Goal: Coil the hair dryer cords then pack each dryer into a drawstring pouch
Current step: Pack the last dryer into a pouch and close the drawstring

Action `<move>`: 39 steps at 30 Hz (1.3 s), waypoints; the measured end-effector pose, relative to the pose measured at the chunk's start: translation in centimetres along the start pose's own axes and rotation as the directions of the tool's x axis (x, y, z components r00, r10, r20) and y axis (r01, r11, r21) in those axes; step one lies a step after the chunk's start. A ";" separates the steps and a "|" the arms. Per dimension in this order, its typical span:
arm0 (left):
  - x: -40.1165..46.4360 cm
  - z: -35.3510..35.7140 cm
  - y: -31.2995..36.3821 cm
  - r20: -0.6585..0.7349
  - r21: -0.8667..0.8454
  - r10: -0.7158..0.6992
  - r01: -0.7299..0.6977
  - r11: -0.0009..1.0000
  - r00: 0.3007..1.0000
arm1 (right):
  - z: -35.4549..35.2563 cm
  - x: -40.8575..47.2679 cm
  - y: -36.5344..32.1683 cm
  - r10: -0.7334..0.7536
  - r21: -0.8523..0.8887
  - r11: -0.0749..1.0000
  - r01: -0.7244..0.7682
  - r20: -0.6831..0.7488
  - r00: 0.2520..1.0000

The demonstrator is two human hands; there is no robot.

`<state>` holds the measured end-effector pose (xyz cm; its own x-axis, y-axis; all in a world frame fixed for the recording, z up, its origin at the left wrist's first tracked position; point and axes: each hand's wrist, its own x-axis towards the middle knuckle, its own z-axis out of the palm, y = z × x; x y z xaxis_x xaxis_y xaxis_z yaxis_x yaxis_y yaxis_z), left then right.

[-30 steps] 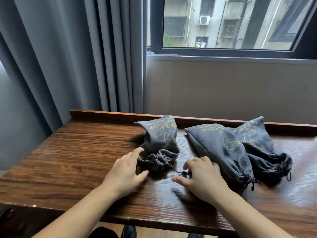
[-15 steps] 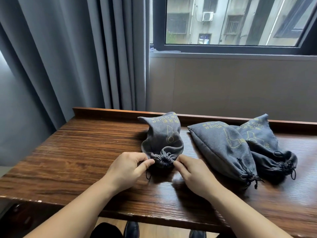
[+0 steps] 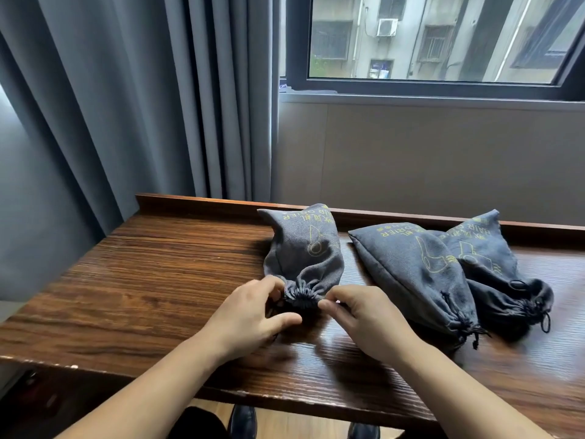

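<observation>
Three grey drawstring pouches with yellow print lie on the wooden table (image 3: 142,280). The left pouch (image 3: 305,251) is bulging and its mouth (image 3: 300,296) is gathered tight toward me. My left hand (image 3: 250,315) pinches the left side of that gathered mouth, its thumb stretched out below. My right hand (image 3: 364,315) pinches the right side with thumb and forefinger. The middle pouch (image 3: 411,270) and the right pouch (image 3: 493,267) lie closed, cords knotted at their near ends. No hair dryer is visible; whatever fills the pouches is hidden.
A raised wooden lip (image 3: 196,201) runs along the table's back edge. Grey curtains (image 3: 142,106) hang at the back left, a window (image 3: 443,39) and beige wall panel behind. My shoes (image 3: 243,423) show on the floor under the front edge.
Both hands moved from the drawstring ends lying on the table up to the gathered mouth of the left pouch and now pinch it on either side. The pouch mouth lifted slightly.
</observation>
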<state>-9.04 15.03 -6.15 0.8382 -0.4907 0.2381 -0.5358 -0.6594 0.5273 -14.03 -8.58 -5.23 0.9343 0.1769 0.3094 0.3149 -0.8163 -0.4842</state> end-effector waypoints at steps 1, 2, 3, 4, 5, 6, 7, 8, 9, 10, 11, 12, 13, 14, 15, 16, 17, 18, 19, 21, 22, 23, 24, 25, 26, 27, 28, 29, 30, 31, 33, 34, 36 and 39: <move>0.3 0.4 0.3 -0.011 -0.056 -0.012 0.011 0.998 1.000 | -0.1 0.0 -0.1 0.001 0.007 1.000 -0.001 0.001 1.000; 0.5 0.5 0.5 -0.017 -0.117 -0.032 0.030 0.993 0.999 | -0.2 0.0 -0.1 0.005 0.010 1.000 -0.005 0.004 1.000; 0.7 0.6 0.7 -0.015 -0.169 -0.060 0.056 0.984 0.998 | -0.3 0.0 -0.1 0.009 0.013 1.000 -0.009 0.003 1.000; 0.9 0.5 0.7 -0.010 -0.209 -0.079 0.076 0.975 0.997 | -0.4 0.0 0.0 0.016 0.015 1.000 -0.016 -0.001 1.000; 1.0 0.3 0.8 -0.007 -0.231 -0.086 0.082 0.970 0.996 | -0.5 0.0 0.2 0.021 0.014 1.000 -0.021 -0.008 1.000; 1.0 0.0 0.8 -0.008 -0.238 -0.087 0.082 0.968 0.996 | -0.6 0.0 0.4 0.021 0.009 1.000 -0.021 -0.015 1.000; 1.0 -0.2 0.9 -0.012 -0.232 -0.076 0.072 0.970 0.997 | -0.7 0.1 0.6 0.017 0.003 1.000 -0.017 -0.022 1.000; 0.9 -0.5 1.0 -0.012 -0.228 -0.057 0.053 0.972 0.998 | -0.8 0.2 0.8 0.013 -0.001 1.000 -0.013 -0.026 1.000; 0.9 -0.8 1.0 -0.016 -0.222 -0.027 0.023 0.975 0.999 | -0.9 0.3 1.0 0.006 -0.003 1.000 -0.007 -0.029 1.000; 0.8 -1.1 0.9 -0.016 -0.214 -0.001 -0.002 0.977 1.000 | -1.0 0.4 1.0 0.000 -0.006 1.000 0.000 -0.030 1.000; 0.9 -1.3 0.6 -0.017 -0.196 0.020 -0.023 0.980 1.000 | -1.1 0.5 1.1 -0.011 -0.008 1.000 0.011 -0.030 0.999; 0.9 -1.5 0.3 -0.013 -0.180 0.034 -0.036 0.983 0.999 | -1.1 0.6 1.2 -0.017 -0.009 1.000 0.017 -0.030 0.999; 1.0 -1.7 -0.1 -0.009 -0.166 0.047 -0.048 0.985 0.999 | -1.1 0.6 1.4 -0.025 -0.005 1.000 0.025 -0.031 0.999; 0.9 -1.8 -0.5 0.001 -0.155 0.052 -0.051 0.987 0.999 | -1.0 0.7 1.5 -0.024 0.003 1.000 0.025 -0.032 0.999; 0.9 -1.8 -0.7 0.013 -0.148 0.053 -0.051 0.988 0.998 | -0.9 0.6 1.5 -0.024 0.013 1.000 0.024 -0.035 0.999; 0.8 -1.8 -0.8 0.030 -0.135 0.045 -0.040 0.990 0.999 | -0.8 0.6 1.5 -0.012 0.018 1.000 0.013 -0.035 0.999; 0.7 -1.7 -0.9 0.048 -0.114 0.034 -0.029 0.993 0.998 | -0.6 0.4 1.5 0.001 0.013 1.000 -0.001 -0.032 0.999; 0.6 -1.6 -0.9 0.069 -0.075 0.016 -0.011 0.997 0.997 | -0.5 0.3 1.2 0.020 0.005 1.000 -0.020 -0.022 1.000; 0.4 -1.5 -0.7 0.087 -0.026 0.010 -0.008 1.000 0.996 | -0.5 0.1 1.0 0.037 0.006 0.999 -0.037 -0.011 0.999; 0.1 -1.4 -0.1 0.137 0.047 0.009 -0.016 0.999 0.991 | -0.6 -0.1 0.4 0.085 0.056 0.995 -0.086 0.025 0.996; -0.1 -1.4 0.4 0.170 0.086 -0.006 -0.009 0.996 0.985 | -0.7 -0.2 0.0 0.110 0.090 0.989 -0.114 0.050 0.993; -0.3 -1.3 1.0 0.196 0.129 -0.030 0.005 0.992 0.980 | -0.9 -0.3 -0.4 0.140 0.123 0.981 -0.149 0.079 0.987; -0.4 -1.2 1.7 0.202 0.145 -0.053 0.024 0.989 0.978 | -1.0 -0.5 -0.9 0.179 0.171 0.965 -0.197 0.114 0.977; -0.3 -0.9 2.2 0.187 0.131 -0.058 0.034 0.991 0.981 | -1.1 -0.7 -1.4 0.221 0.247 0.935 -0.255 0.157 0.962; -0.2 -0.5 2.6 0.153 0.122 -0.057 0.039 0.992 0.987 | -1.1 -1.0 -1.9 0.259 0.337 0.887 -0.317 0.206 0.944; -0.2 -0.2 3.1 0.122 0.122 -0.054 0.039 0.992 0.991 | -1.0 -1.3 -2.4 0.287 0.417 0.831 -0.369 0.248 0.925; -0.1 -0.2 3.7 0.108 0.128 -0.074 0.060 0.990 0.991 | -1.1 -1.5 -2.8 0.304 0.474 0.781 -0.406 0.278 0.911; 0.0 -0.1 4.2 0.113 0.094 -0.098 0.088 0.992 0.989 | -1.1 -1.8 -3.3 0.311 0.510 0.748 -0.424 0.296 0.903; 0.0 0.0 4.6 0.137 -0.007 -0.149 0.151 0.988 0.979 | -1.2 -2.0 -3.7 0.310 0.526 0.733 -0.431 0.306 0.900; -0.1 0.1 5.2 0.182 -0.161 -0.208 0.238 0.958 0.961 | -1.3 -2.2 -4.2 0.303 0.518 0.741 -0.427 0.309 0.902; -0.4 0.4 6.3 0.282 -0.475 -0.277 0.385 0.792 0.918 | -1.3 -2.7 -4.9 0.258 0.431 0.825 -0.366 0.288 0.922; -0.5 0.5 6.6 0.309 -0.569 -0.289 0.420 0.707 0.906 | -1.4 -3.0 -5.3 0.229 0.361 0.878 -0.314 0.260 0.938; -0.6 0.9 6.9 0.348 -0.690 -0.322 0.473 0.548 0.880 | -1.6 -3.5 -6.0 0.188 0.250 0.940 -0.234 0.196 0.962; -0.4 1.1 7.4 0.447 -0.782 -0.362 0.554 0.285 0.818 | -1.8 -3.9 -6.4 0.169 0.246 0.949 -0.198 0.133 0.977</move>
<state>-13.52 9.73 -3.20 0.8345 -0.4167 -0.3606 0.3907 -0.0141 0.9204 -19.96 -5.02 -1.91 0.9880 0.1076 0.1112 0.1547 -0.6742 -0.7222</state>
